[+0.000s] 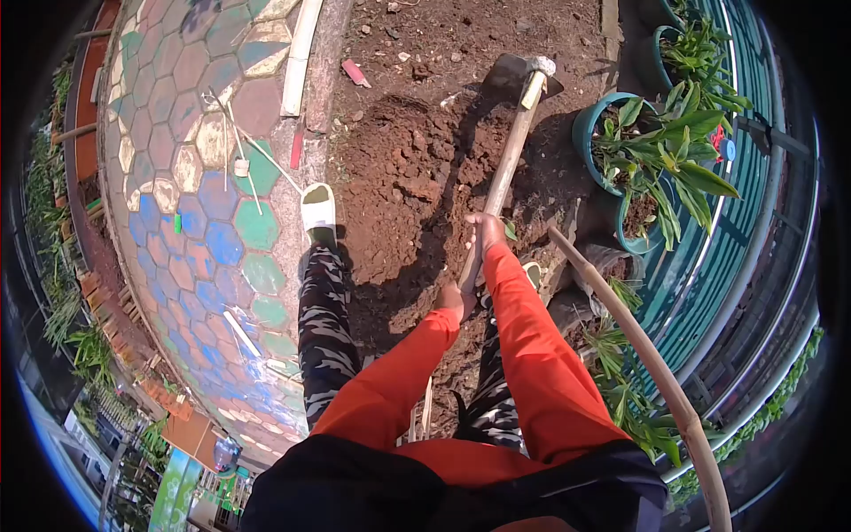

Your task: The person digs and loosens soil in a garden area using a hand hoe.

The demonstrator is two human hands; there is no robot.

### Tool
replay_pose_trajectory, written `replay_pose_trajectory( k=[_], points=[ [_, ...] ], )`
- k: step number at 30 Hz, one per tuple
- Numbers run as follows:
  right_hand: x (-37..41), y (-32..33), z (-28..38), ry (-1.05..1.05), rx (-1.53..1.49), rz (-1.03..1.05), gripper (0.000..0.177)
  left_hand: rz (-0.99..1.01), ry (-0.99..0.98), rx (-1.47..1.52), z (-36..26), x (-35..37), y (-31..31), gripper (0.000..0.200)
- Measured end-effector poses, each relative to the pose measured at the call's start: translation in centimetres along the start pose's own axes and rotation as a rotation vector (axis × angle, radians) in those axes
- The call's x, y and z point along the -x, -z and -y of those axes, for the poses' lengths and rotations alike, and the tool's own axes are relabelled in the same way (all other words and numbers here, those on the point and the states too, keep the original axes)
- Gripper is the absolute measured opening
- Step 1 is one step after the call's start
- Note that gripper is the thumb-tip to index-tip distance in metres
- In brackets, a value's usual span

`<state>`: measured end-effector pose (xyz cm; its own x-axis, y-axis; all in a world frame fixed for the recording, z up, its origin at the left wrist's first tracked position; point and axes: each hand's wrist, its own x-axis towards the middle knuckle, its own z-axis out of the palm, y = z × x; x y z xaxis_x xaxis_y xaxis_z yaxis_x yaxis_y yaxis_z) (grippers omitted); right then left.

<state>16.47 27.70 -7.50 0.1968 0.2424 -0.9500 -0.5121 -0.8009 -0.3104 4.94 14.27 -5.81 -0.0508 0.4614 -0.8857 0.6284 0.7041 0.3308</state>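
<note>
A hoe (507,164) with a pale wooden handle stretches away from me over the dug soil. Its broad dark metal blade (507,78) is at the far end, over the soil. My right hand (487,232) is wrapped round the middle of the handle. Lower down, near the handle's close end, my left hand (454,302) is closed round it too. Loose reddish-brown soil (417,177) lies in clods under and left of the hoe, with a shallow hollow in it.
Potted plants (660,146) in green pots line the right side, before a green slatted fence (714,257). A long curved bamboo pole (651,355) leans at the right. Painted hexagonal paving (191,186) lies left, with thin sticks (238,146) and a concrete edge (321,89).
</note>
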Motion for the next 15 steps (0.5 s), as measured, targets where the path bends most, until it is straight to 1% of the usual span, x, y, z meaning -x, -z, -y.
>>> replay_pose_trajectory(
  k=[1, 2, 3, 4, 5, 6, 7, 9, 10, 11, 13, 14, 15],
  points=[
    [-0.1, -1.1, -1.6, -0.093, 0.052, -0.044, 0.013, 0.018, 0.125, -0.121, 1.5, -1.0, 0.8, 0.041],
    [-1.1, -1.7, -0.7, -0.08, 0.055, -0.04, 0.013, 0.041, 0.149, -0.077, 0.5, -1.4, 2.2, 0.04],
    [-1.9, -1.8, 0.2, -0.078, 0.015, 0.011, 0.014, 0.076, 0.186, -0.027, -1.0, -0.4, 3.2, 0.04],
    [-1.5, -1.6, -0.3, -0.103, -0.038, 0.049, 0.014, 0.081, 0.156, -0.027, -2.5, 1.1, 4.1, 0.039],
    [-0.6, -1.7, 1.6, -0.14, -0.006, 0.023, 0.013, 0.067, 0.108, -0.031, -4.3, 1.4, 5.2, 0.039],
    [-1.0, -1.7, 3.2, -0.13, 0.039, 0.04, 0.012, 0.063, 0.06, -0.024, -5.2, 2.0, 5.3, 0.037],
    [-1.1, -1.3, 4.3, -0.126, 0.083, 0.044, 0.012, -0.03, 0.055, -0.05, -7.4, 3.3, 5.7, 0.035],
    [-0.8, -0.7, 7.5, 0.023, 0.042, 0.033, 0.011, 0.079, -0.013, -0.101, -9.2, 3.9, 5.4, 0.039],
    [-1.0, -0.5, 8.9, 0.006, -0.047, 0.05, 0.011, 0.12, -0.041, -0.051, -9.8, 4.0, 5.2, 0.042],
    [-1.6, -0.4, 9.3, -0.049, -0.031, 0.126, 0.01, 0.121, -0.032, -0.057, -8.9, 4.1, 5.1, 0.042],
    [-2.6, -0.6, 6.3, 0.0, -0.006, 0.02, 0.01, 0.046, -0.084, 0.017, -6.4, 3.5, 4.1, 0.044],
    [-2.2, -0.8, 4.8, 0.012, -0.015, 0.021, 0.01, 0.03, -0.03, -0.048, -4.9, 3.4, 4.0, 0.042],
    [-0.4, -1.5, 4.3, 0.011, 0.027, -0.057, 0.011, 0.046, -0.027, -0.101, -3.1, 3.3, 3.7, 0.043]
  ],
)
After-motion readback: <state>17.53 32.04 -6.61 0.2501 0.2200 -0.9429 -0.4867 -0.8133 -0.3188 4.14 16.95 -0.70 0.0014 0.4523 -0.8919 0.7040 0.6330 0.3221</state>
